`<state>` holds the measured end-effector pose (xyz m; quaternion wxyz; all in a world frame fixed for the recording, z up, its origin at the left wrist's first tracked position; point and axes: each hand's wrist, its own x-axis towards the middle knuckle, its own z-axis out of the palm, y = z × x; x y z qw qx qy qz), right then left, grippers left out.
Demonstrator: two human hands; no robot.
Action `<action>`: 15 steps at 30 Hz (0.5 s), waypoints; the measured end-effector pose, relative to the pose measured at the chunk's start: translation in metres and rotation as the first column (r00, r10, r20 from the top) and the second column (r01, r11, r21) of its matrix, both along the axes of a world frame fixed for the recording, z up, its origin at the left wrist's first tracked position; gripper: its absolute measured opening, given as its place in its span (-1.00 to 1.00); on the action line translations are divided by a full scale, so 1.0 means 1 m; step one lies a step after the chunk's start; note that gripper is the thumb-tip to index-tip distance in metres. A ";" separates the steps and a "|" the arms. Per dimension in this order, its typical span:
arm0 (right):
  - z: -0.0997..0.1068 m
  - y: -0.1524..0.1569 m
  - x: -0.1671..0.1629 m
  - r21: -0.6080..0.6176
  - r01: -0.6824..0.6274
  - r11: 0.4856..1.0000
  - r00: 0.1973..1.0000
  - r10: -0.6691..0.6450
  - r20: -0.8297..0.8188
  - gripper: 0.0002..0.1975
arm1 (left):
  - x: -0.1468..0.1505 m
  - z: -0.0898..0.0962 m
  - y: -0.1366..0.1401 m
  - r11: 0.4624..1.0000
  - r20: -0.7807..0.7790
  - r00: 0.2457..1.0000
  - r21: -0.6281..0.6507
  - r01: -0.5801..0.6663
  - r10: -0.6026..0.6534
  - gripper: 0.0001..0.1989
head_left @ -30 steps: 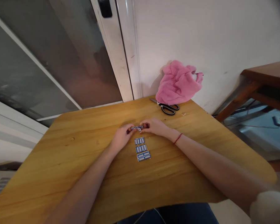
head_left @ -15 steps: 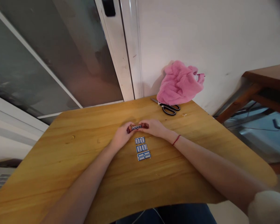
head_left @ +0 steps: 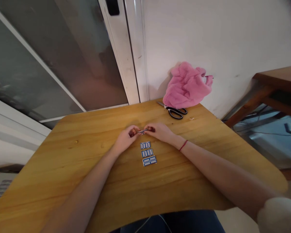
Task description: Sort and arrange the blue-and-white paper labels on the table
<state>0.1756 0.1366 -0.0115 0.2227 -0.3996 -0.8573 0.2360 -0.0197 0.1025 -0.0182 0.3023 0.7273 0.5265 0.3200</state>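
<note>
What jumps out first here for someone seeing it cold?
Mid-table, the left hand and right hand pinch a small blue-and-white strip between their fingertips. Just nearer the person, three pieces of blue-and-white label stickers lie in a column on the wooden table. At the far edge, a pink fluffy cloth sits bunched against the wall, with black-handled scissors in front of it.

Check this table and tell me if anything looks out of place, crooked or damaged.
Nothing stands out. Both hands, left and right, pinch a small strip between them. The blue-and-white label sheets lie in a tidy column, and the scissors rest closed by the pink cloth.
</note>
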 end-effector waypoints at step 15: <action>-0.001 -0.005 -0.002 0.162 -0.007 0.987 0.997 -0.006 0.078 -0.81 | 0.003 0.002 -0.005 0.992 -0.133 0.991 0.121 0.037 -0.021 -0.88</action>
